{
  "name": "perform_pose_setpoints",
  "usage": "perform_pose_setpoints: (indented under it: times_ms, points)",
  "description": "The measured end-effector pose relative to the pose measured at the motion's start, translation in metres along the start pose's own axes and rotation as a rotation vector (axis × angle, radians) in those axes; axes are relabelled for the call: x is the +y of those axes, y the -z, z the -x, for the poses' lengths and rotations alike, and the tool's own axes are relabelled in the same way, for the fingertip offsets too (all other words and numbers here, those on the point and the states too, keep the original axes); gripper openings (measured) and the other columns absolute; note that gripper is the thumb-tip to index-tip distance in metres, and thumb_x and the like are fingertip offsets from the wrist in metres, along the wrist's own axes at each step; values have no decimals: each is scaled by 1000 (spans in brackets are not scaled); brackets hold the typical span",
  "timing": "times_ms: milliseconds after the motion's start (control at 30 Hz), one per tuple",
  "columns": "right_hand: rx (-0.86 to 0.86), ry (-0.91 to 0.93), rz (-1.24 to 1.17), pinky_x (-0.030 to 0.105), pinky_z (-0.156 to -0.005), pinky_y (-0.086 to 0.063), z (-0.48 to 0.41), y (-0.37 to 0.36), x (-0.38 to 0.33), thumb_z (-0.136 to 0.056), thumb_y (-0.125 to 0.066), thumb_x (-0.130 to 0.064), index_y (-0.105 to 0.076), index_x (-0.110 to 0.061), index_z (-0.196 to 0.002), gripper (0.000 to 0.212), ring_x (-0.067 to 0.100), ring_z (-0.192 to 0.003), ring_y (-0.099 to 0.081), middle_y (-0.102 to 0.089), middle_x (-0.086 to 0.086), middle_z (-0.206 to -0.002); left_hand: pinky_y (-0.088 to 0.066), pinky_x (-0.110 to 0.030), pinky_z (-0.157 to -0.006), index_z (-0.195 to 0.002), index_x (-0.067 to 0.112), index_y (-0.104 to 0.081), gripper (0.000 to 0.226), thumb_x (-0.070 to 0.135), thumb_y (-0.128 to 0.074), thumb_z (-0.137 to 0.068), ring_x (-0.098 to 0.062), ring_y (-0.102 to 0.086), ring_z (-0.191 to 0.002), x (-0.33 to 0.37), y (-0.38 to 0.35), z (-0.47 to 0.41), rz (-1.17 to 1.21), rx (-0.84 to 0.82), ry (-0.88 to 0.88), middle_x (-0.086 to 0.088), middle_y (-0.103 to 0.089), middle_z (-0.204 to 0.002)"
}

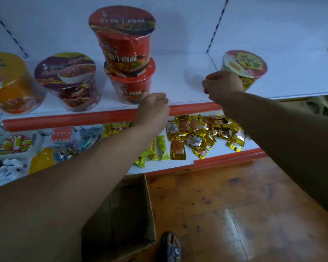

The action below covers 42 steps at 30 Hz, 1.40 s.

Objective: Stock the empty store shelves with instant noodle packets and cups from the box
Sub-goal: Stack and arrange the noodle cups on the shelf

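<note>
Left hand (pixel 153 106) fingers were curled, empty; right hand (pixel 222 86) grip could not be told. A bump could topple the stacked red cups (pixel 127 59).

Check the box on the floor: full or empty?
Empty as far as visible: the box shows only bare cardboard inside; the left arm hides part.

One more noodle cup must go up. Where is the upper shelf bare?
On the upper shelf, a bare patch lies between the stacked red cups and the red-and-yellow cup; more lies right of that cup. Left of the stack it is crowded: maroon cup, orange cup.
</note>
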State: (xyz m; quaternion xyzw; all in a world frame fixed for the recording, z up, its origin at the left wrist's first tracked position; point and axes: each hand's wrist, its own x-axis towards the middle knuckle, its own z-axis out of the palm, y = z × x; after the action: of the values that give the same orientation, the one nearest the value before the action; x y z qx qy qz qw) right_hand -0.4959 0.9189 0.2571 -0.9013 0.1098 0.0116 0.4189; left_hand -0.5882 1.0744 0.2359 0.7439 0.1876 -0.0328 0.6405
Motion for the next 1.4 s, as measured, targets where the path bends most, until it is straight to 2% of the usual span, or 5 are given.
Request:
perform_pose_setpoints:
  times_ms: [267, 567, 833, 1100, 1400]
  points:
    - [133, -146, 80, 42, -86, -57, -17, 83, 64, -83, -59, -22, -73, -6, -102, 29, 29, -88, -67, -73, 16, -97, -45, -21, -81, -140, 16, -52, 54, 0, -53, -88, -6, -59, -90, 24, -84, 2, -135, -279, 14, 0, -56, -132]
    - [108, -165, -14, 40, -79, -52, -90, 109, 128, -80, -58, -13, -71, -2, -97, 24, 28, -80, -58, -59, 8, -82, -25, -30, -52, -82, 14, -43, 13, 8, -47, -93, -16, -39, -69, 48, -177, -44, -256, -119, -20, 1, -42, -78]
    - [86, -149, -268, 39, -86, -57, -135, 104, 148, -82, -65, -17, -73, -17, -111, 30, 24, -93, -68, -71, 5, -105, -42, -25, -79, -124, 21, -61, 46, 2, -43, -86, -21, -56, -106, 42, -219, -76, -176, -88, -54, 2, -66, -115]
    - [4, -88, -271, 42, -76, -55, -134, 80, 130, -87, -59, -8, -66, -30, -47, 47, 23, -76, -62, -70, 2, -77, -44, -29, -93, -137, 25, -55, 60, -3, -41, -85, -19, -53, -113, 38, -200, -80, -112, -2, -62, 3, -64, -125]
    - [-227, 21, -318, 39, -81, -55, -102, 11, 78, -89, -55, -4, -73, -20, -100, 26, 25, -88, -64, -68, 3, -93, -41, -20, -86, -131, 26, -60, 54, -2, -43, -89, -4, -52, -107, 9, -114, -74, -19, 158, -101, 18, -59, -106]
